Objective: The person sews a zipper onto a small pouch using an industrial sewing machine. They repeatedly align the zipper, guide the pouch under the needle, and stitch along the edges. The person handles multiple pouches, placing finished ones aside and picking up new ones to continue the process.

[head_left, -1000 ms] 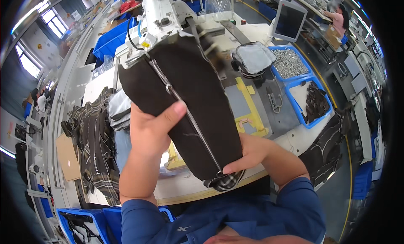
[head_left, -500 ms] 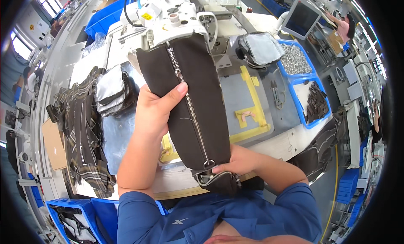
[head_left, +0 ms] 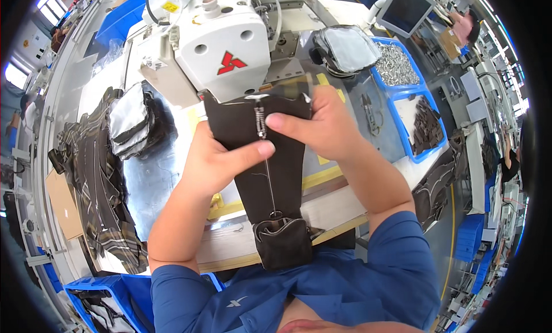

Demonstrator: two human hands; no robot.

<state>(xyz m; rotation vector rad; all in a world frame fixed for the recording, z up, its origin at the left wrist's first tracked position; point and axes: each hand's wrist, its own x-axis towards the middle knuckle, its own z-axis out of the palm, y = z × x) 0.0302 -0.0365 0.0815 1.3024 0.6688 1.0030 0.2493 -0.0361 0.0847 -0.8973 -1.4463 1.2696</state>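
Currently: dark zippered panel pinched in both hands

Markings: red three-part emblem on front of white machine head; small yellow label up top, print too small to read; pale crossed-stroke mark on blue shirt.
Dark zippered panel sits between the hands, below the machine head, running down past the table edge to a folded dark end. Left hand grips its left edge, thumb at the zipper. Right hand grips upper right, thumb just above the left one.

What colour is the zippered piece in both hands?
The zippered piece is dark brown; head view.
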